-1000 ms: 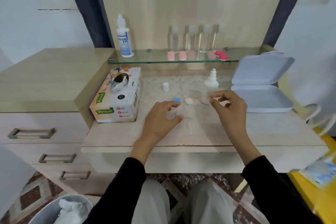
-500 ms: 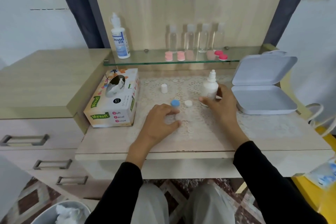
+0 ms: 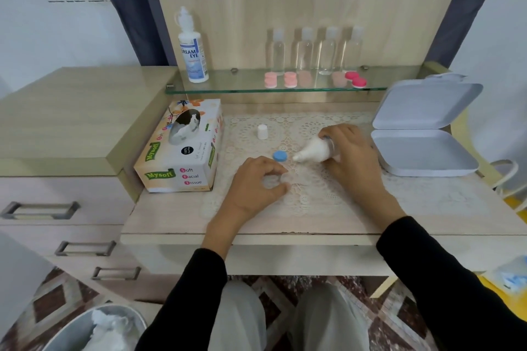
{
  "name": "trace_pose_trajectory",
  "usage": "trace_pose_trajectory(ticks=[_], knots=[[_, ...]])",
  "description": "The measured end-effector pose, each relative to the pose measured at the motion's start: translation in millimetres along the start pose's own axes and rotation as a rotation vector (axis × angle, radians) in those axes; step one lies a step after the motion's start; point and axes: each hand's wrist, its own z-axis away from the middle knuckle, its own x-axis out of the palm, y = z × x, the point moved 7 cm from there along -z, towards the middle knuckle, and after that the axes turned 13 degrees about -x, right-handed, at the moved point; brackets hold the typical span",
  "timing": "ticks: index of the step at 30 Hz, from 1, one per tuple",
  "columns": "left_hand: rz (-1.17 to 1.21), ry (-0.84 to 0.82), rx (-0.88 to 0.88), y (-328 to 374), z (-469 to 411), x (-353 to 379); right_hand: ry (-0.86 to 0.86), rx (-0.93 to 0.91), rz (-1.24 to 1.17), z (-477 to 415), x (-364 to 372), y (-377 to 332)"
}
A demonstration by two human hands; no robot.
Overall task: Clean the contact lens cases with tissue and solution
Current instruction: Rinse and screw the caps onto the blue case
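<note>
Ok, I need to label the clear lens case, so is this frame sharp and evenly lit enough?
Head view: soft, even light, faint shadows; the wide lens bows the desk edge; the clear lens case in the left hand is pale and blurry against the lace mat, while the dropper bottle in the right hand reads clearly.

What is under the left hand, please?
A clear lens case on the lace mat, pinched by the left hand. The hand covers part of it.
</note>
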Motion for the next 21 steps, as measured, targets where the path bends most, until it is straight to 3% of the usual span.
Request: trace_pose_trajectory(ticks=[8,21], knots=[[0.019,0.017,0.000,1,0,-1,0.059,-0.201,0.078,-2,0,-17],[0.035,0.029,-0.001,-1,0,-1,0.172,-0.256,0.095,0,-6,-20]])
